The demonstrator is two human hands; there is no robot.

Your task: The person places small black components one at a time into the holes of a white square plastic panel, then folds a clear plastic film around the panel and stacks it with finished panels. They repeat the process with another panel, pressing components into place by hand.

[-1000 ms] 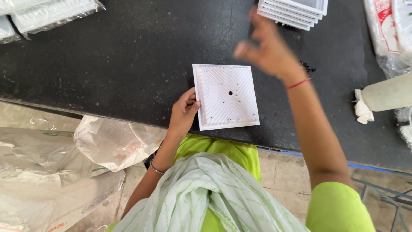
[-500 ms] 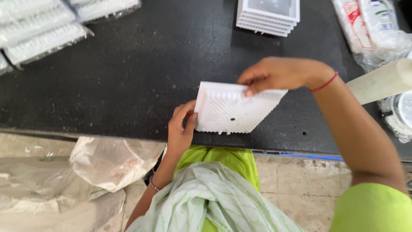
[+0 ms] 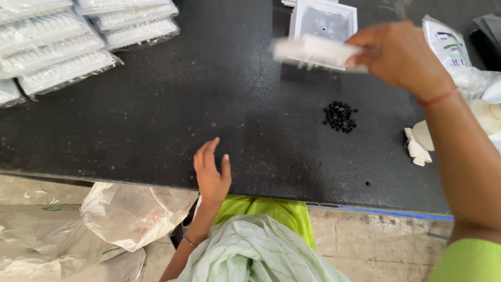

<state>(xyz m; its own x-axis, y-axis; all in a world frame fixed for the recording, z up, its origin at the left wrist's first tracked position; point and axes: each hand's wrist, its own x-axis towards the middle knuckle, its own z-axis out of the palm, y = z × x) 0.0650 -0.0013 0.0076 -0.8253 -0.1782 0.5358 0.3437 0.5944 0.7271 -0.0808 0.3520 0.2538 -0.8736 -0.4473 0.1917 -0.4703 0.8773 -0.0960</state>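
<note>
Your right hand (image 3: 399, 55) is clamped on the white plastic tile (image 3: 315, 52), edge-on above the stack (image 3: 323, 18). Left hand (image 3: 211, 169), fingers apart, rests empty on the desk (image 3: 156, 115) edge, near black beads (image 3: 340, 116).

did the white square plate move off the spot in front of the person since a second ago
Yes. The right hand has carried the white square plate up and away, toward the stack of plates at the black table's far edge.
</note>
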